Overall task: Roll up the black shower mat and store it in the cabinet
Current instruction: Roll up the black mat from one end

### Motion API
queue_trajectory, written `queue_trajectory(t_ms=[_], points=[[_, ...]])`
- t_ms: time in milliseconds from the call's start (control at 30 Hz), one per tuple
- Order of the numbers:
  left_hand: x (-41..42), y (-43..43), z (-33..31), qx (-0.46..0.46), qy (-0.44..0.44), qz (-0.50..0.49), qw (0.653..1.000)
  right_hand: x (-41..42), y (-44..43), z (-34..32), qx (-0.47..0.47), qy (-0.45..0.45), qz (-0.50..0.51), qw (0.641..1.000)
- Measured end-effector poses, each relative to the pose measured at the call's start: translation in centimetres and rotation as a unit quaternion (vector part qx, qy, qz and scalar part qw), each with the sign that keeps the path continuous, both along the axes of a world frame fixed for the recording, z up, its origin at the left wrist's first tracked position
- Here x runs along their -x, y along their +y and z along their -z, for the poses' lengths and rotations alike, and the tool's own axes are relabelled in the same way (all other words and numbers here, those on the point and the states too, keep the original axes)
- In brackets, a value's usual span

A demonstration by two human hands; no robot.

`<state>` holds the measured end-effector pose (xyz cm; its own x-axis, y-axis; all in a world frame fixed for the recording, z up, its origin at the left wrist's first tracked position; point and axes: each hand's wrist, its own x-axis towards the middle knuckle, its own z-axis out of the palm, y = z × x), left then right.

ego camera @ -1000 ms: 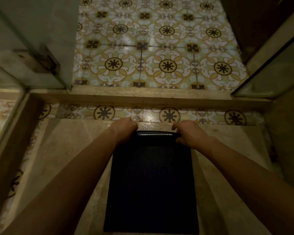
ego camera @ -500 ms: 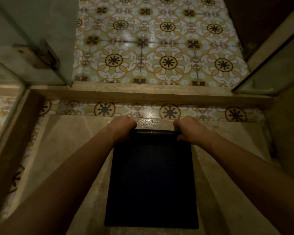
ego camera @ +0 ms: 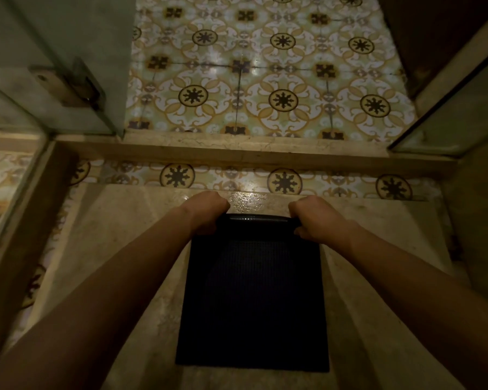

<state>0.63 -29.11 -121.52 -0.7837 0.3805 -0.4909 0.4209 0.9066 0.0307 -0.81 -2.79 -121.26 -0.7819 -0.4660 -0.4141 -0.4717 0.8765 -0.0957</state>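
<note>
floor: beige stone shower floor, wet beyond the mat.
mat: black shower mat lies flat, only its far edge curled.
hands: left hand and right hand clenched on the corners, so the roll starts straight.

Both arms reach forward, toward twelve o'clock.
Left hand and right hand are curled closed, knuckles up, level with each other.

The black shower mat lies flat on the wet stone floor.
</note>
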Motion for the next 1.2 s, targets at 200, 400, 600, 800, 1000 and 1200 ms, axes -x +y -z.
queue_trajectory(t_ms=[200, 400, 600, 800, 1000, 1200], points=[[-0.2, -0.4, 0.4, 0.005, -0.03, 0.0, 1.0, 0.0, -0.3, -0.4, -0.018, -0.037, 0.002, 0.999], [-1.4, -0.8, 0.9, -0.03, 0.05, 0.009, 0.998, -1.1, -0.3, -0.2, -0.016, 0.001, -0.007, 1.0], [-1.9, -1.2, 0.6, -0.046, 0.014, -0.012, 0.999, -1.7, 0.1, -0.5, -0.019, -0.011, -0.032, 0.999], [-2.4, -0.6, 0.5, -0.04, 0.038, -0.011, 0.998, -2.7, -0.1, -0.1, -0.012, -0.005, -0.018, 1.0], [-2.5, -0.8, 0.0, -0.039, -0.001, -0.02, 0.999, -2.6, -0.3, -0.1, -0.019, 0.009, -0.018, 1.0], [-3.0, -0.5, 0.3, -0.062, 0.043, -0.029, 0.997, -3.0, 0.1, -0.2, -0.01, -0.033, -0.002, 0.999]])
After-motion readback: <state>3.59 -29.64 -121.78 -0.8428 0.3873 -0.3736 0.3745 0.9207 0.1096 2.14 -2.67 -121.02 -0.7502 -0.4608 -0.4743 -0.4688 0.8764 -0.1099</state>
